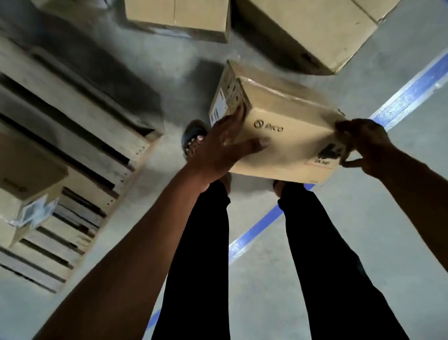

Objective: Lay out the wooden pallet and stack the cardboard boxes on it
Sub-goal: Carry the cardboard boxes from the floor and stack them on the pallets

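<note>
Gripping smooth rectangular cardboard box (280, 126), both hands.

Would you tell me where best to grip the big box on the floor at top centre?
Probably by its two short ends, a hand from each side: the box looks wide and stands flat on the floor, with gaps beside it.

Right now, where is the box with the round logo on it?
In the head view, the logo box is held up right of centre between the left hand and right hand, above the person's feet, right of the pallet.
</note>
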A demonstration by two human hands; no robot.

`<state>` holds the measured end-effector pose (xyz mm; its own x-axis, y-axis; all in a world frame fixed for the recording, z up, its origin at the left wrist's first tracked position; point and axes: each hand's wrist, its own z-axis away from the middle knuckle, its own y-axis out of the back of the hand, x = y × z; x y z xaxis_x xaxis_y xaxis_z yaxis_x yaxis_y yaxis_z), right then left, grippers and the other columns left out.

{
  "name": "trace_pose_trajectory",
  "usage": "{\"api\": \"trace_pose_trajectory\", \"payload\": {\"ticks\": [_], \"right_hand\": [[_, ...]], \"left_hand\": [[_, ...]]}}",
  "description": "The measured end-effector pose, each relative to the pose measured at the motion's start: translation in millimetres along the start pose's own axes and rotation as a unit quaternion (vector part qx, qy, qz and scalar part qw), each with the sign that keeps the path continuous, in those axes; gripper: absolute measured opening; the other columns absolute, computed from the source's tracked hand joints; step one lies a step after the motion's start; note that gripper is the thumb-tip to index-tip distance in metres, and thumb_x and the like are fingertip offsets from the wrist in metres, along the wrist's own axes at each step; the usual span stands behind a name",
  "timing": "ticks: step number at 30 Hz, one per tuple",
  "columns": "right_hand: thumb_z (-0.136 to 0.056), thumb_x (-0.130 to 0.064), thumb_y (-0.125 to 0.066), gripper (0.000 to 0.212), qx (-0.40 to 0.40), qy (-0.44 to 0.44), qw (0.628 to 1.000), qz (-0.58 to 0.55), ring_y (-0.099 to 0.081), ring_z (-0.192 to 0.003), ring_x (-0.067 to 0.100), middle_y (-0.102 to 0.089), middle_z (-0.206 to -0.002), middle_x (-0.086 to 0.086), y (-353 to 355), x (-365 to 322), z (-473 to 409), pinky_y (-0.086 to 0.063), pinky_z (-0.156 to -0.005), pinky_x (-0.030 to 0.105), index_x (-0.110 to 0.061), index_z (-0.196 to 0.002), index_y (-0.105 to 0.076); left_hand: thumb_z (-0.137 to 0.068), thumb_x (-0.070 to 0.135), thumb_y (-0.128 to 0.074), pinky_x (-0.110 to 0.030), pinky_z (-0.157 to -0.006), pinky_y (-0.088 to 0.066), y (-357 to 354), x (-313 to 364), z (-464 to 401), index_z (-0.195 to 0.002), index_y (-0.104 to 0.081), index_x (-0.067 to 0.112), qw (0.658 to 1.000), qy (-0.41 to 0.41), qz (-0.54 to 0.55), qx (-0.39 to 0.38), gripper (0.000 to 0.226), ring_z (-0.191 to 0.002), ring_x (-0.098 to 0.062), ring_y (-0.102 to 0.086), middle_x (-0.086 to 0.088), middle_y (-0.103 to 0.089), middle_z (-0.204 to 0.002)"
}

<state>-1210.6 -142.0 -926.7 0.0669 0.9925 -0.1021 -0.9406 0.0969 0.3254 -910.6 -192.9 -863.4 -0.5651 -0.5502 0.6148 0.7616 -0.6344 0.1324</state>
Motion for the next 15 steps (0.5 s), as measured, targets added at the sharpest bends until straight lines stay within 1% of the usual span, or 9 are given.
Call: {"api": "trace_pose_trajectory", "payload": {"ticks": [2, 4, 6, 8, 9, 12, 13, 14, 15], "right_hand": [[-0.073, -0.050, -0.080, 0.055, 0.013, 0.010, 1.000, -0.010, -0.065, -0.109, 0.033, -0.068, -0.125, 0.009, -2.0, 4.3, -19.0, -0.059, -0.080, 0.063, -0.025, -0.121, -0.066], [-0.075, -0.056, -0.078, 0.059, 0.016, 0.017, 1.000, -0.019, -0.067, -0.105, 0.029, -0.067, -0.124, 0.005, -7.9, 5.6, -22.8, -0.060, -0.073, 0.051, -0.028, -0.124, -0.061], [-0.084, -0.044, -0.075, 0.049, 0.014, 0.019, 0.998, -0.056, -0.066, -0.091, 0.024, -0.066, -0.109, 0.005, -17.1, 2.5, -14.5, -0.061, -0.077, 0.051, -0.025, -0.126, -0.059], [-0.089, -0.026, -0.071, 0.025, 0.001, 0.024, 0.995, -0.093, -0.062, -0.079, 0.025, -0.062, -0.097, 0.010, -26.2, -4.6, 2.5, -0.058, -0.088, 0.054, -0.018, -0.111, -0.063], [-0.091, -0.023, -0.070, 0.018, -0.010, 0.035, 0.994, -0.106, -0.063, -0.079, 0.024, -0.063, -0.096, 0.009, -31.9, -8.0, 14.6, -0.059, -0.085, 0.048, -0.018, -0.107, -0.064], [-0.096, -0.026, -0.069, 0.035, -0.040, 0.078, 0.988, -0.127, -0.075, -0.089, 0.018, -0.076, -0.107, 0.000, -56.6, -10.4, 49.1, -0.055, -0.077, 0.034, -0.026, -0.129, -0.059], [-0.098, -0.027, -0.067, 0.038, -0.064, 0.085, 0.985, -0.135, -0.077, -0.092, 0.018, -0.079, -0.107, -0.002, -63.6, -10.3, 58.4, -0.051, -0.076, 0.033, -0.027, -0.135, -0.055], [-0.101, -0.030, -0.065, 0.040, -0.088, 0.086, 0.984, -0.125, -0.078, -0.094, 0.019, -0.081, -0.106, -0.002, -69.2, -9.1, 59.1, -0.049, -0.077, 0.033, -0.027, -0.138, -0.052], [-0.101, -0.034, -0.065, 0.043, -0.105, 0.085, 0.986, -0.102, -0.078, -0.097, 0.020, -0.081, -0.104, -0.002, -73.4, -10.5, 58.7, -0.050, -0.078, 0.034, -0.026, -0.141, -0.051]], "left_hand": [[-0.078, 0.053, -0.080, -0.033, -0.116, -0.045, -3.6, -5.9, -10.9, -0.159, -0.042, 0.027, 0.999, -0.005, 0.026, 0.043, 0.092, -0.132, -0.005, -0.055, 0.007, -0.059, -0.147], [-0.087, 0.054, -0.074, -0.036, -0.119, -0.041, -7.4, -20.9, -25.1, -0.162, -0.037, 0.029, 0.996, 0.005, 0.028, 0.084, 0.088, -0.140, -0.012, -0.053, 0.004, -0.056, -0.154], [-0.091, 0.065, -0.062, -0.036, -0.119, -0.040, -9.5, -35.1, -33.1, -0.164, -0.030, 0.028, 0.991, 0.036, -0.005, 0.130, 0.088, -0.143, -0.017, -0.050, 0.000, -0.050, -0.158], [-0.087, 0.075, -0.051, -0.039, -0.116, -0.043, -2.8, -52.5, -42.6, -0.162, -0.028, 0.022, 0.982, 0.076, -0.003, 0.173, 0.095, -0.139, -0.023, -0.053, -0.001, -0.053, -0.153], [-0.087, 0.074, -0.050, -0.044, -0.114, -0.045, 3.1, -67.8, -51.7, -0.160, -0.027, 0.018, 0.974, 0.122, 0.013, 0.191, 0.095, -0.138, -0.029, -0.054, -0.006, -0.054, -0.152], [-0.107, 0.035, -0.051, -0.048, -0.111, -0.048, 37.5, -121.8, -78.0, -0.164, -0.018, 0.006, 0.924, 0.266, 0.081, 0.263, 0.072, -0.141, -0.038, -0.051, -0.020, -0.040, -0.161], [-0.110, 0.021, -0.047, -0.049, -0.112, -0.047, 48.9, -141.3, -86.1, -0.165, -0.012, 0.002, 0.920, 0.275, -0.067, 0.269, 0.068, -0.143, -0.041, -0.049, -0.023, -0.032, -0.165], [-0.112, 0.015, -0.042, -0.052, -0.113, -0.046, 58.5, -151.8, -88.1, -0.164, -0.008, 0.000, 0.917, 0.239, -0.147, 0.282, 0.064, -0.145, -0.044, -0.045, -0.026, -0.026, -0.167], [-0.113, 0.020, -0.038, -0.054, -0.114, -0.044, 70.1, -150.9, -90.9, -0.165, -0.008, 0.005, 0.917, 0.256, -0.006, 0.307, 0.062, -0.147, -0.044, -0.042, -0.024, -0.024, -0.169]]}}
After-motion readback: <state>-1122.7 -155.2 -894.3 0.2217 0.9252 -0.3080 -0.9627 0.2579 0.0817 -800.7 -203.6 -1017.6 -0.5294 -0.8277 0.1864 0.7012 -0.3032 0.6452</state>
